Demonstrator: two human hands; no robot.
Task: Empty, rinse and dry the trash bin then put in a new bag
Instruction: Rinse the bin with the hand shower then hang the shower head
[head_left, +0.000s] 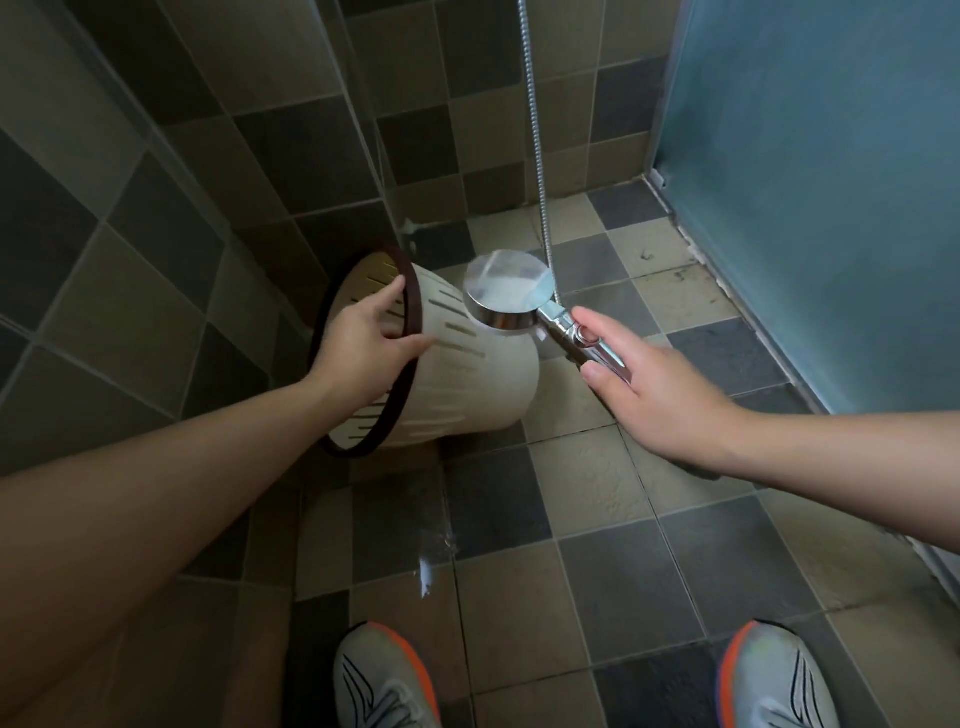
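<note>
Left hand (363, 345) grips the dark rim of the trash bin (467, 364), thumb outside on the slatted wall and fingers curled over the rim into the mouth; the bin is tipped on its side just off the floor, mouth toward 9 o'clock, base toward 3. Right hand (644, 379) holds the handle of the shower head (511, 296) with forefinger laid along it and thumb beneath — a light pinch, the remaining fingers hidden. The spray face hangs over the bin's outer wall, near its base. The step appears to be rinsing; to do it well, the head would be swung toward the mouth and the bin rolled so that water reaches inside and drains out. Tiled walls (156, 156) close in from 9 to 12 o'clock, the hose (535, 130) hangs at 12, a blue panel (831, 182) bounds 2 o'clock — free floor (597, 493) lies toward 6, before the shoes (384, 680)
</note>
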